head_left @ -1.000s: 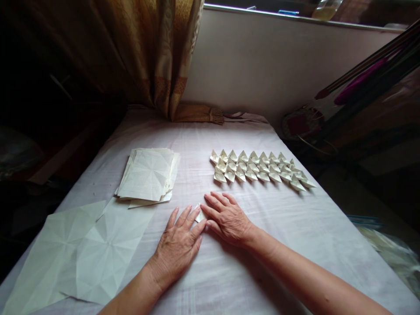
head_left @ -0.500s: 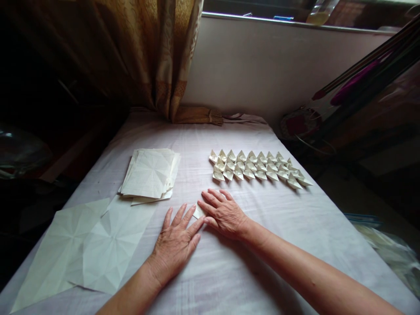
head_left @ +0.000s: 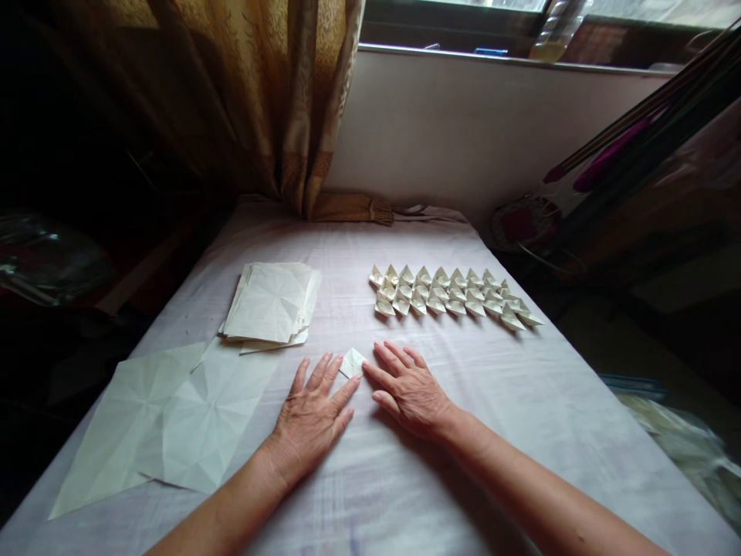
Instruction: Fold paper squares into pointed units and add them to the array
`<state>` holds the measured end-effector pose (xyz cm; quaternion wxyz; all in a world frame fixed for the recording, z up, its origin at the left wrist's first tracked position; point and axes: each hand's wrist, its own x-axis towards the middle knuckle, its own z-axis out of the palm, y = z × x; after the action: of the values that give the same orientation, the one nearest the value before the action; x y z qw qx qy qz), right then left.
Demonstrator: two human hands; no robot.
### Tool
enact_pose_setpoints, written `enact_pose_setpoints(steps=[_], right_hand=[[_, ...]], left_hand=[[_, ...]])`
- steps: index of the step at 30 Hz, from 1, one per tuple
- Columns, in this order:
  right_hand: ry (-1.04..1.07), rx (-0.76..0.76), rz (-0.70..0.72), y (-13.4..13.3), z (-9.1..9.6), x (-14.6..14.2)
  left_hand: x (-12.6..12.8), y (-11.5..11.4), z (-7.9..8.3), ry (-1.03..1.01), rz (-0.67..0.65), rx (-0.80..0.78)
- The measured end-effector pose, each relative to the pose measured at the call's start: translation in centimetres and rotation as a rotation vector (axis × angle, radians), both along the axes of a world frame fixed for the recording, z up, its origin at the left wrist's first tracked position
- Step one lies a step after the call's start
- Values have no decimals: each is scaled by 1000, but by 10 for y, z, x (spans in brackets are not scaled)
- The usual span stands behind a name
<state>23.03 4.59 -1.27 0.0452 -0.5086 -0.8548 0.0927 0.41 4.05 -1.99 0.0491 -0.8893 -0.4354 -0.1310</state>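
"Head view, lower middle of the frame: what are the hands up to?"

"Both lie palm down on the white cloth [head_left: 463, 432], fingers stretched out and a little spread. The left hand [head_left: 309, 421] grips nothing, and neither does the right hand [head_left: 414, 394]. Their fingertips angle toward each other."

"Toward what?"

"A small folded paper piece [head_left: 352, 362], lying on the cloth in the gap between the two sets of fingertips. It sits just beside the left hand's longer fingers and near the right forefinger. Whether any tip actually touches it, I cannot tell."

"Why lie there, do you think?"

"My guess is that it's the handiest spot, since either hand reaches it without shifting a wrist."

"And further out?"

"Left of centre sits a stack of creased sheets [head_left: 271, 301], squared up roughly and close to the left hand's side. Two larger loose sheets [head_left: 174, 417], marked with star-like creases, lie spread at lower left, overlapping. Right of centre, well apart from the hands, rows of folded pieces [head_left: 451, 292] overlap like scales, probably packed that way so they stay tidy and out of the working space."

"Beyond the table?"

"A brown curtain [head_left: 278, 100] hangs at upper left, and a window sill [head_left: 492, 58] runs across the top."
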Motion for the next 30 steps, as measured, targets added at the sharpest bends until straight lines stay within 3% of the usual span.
enact_pose_setpoints(steps=[6, 13, 22, 25, 30], right_hand=[[40, -28, -15, -2, -1, -11], [16, 65, -68, 9, -1, -21], [12, 35, -148, 22, 2, -31], [68, 66, -147, 19, -4, -24], [215, 197, -265, 0, -16, -17]], left_hand=[[1, -3, -2, -48, -8, -11], [2, -5, -2, -92, 8, -78], [0, -3, 1, -30, 37, -175], [-1, -3, 0, -48, 42, -184], [1, -4, -4, -98, 60, -170]])
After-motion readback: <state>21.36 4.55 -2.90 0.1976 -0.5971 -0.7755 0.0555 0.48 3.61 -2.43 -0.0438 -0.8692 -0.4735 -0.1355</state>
